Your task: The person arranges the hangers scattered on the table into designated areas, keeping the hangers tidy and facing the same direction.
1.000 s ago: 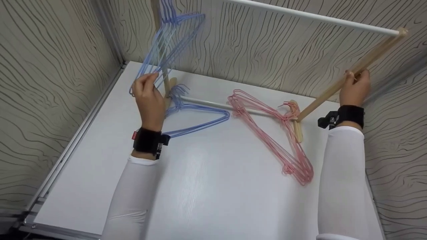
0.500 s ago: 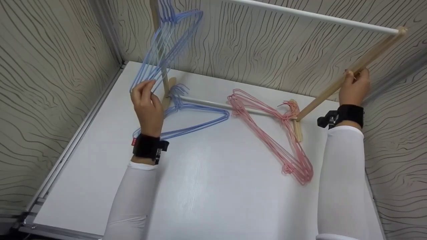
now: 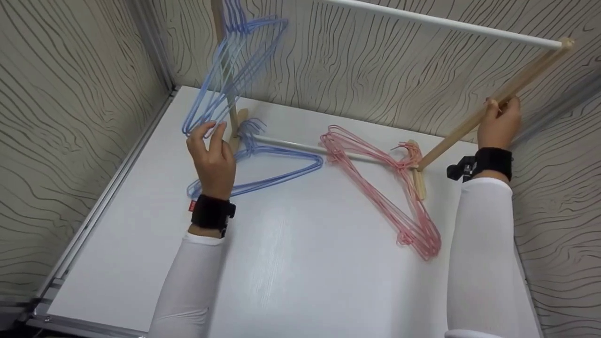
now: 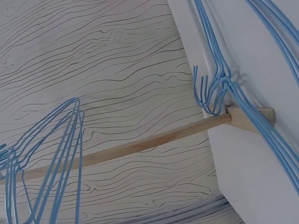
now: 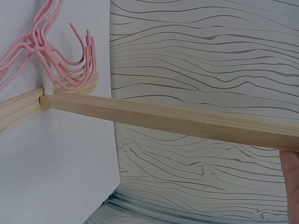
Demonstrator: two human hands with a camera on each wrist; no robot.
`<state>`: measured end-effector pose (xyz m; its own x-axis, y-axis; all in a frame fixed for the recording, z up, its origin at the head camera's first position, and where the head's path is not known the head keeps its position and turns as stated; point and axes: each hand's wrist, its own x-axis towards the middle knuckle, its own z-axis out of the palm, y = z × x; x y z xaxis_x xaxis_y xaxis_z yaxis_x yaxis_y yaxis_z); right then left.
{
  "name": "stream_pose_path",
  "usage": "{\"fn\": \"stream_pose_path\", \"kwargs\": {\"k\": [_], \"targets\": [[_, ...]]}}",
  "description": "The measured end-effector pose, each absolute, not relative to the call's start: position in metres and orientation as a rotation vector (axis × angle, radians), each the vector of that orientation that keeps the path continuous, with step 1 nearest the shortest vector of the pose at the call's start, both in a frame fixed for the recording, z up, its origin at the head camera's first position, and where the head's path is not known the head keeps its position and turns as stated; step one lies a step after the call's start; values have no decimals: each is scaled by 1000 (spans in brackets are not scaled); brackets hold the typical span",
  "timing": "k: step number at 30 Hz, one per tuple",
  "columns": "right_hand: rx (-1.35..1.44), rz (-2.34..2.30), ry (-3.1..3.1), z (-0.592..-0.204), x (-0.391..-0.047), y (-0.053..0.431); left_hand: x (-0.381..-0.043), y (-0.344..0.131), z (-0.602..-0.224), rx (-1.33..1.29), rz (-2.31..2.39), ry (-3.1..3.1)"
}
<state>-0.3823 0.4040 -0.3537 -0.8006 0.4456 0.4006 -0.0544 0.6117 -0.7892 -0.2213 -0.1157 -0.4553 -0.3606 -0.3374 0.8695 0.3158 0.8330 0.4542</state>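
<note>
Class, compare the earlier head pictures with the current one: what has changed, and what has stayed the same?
The left hand has moved down the picture, toward the person, by the hanging blue hangers; whether it touches them now is unclear. The right hand still grips the wooden post; the pink hangers and the lower blue hangers stayed put.

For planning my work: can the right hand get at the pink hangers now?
Probably yes: nothing covers the pink hangers, but the right hand must first release the wooden post.
</note>
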Motion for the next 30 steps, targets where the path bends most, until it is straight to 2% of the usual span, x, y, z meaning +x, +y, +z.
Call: {"fn": "stream_pose_path", "kwargs": {"k": [13,24,30], "targets": [[-314,1158,-2266,-353,-383,405,-225,-100,-482,-171,-694,-1967],[-297,1140,-2273,-353,-383,404,-225,-119,-542,30,-742,-2294],[-311,1147,-2269,-353,-381,404,-224,-128,-557,192,-832,-2496]]}}
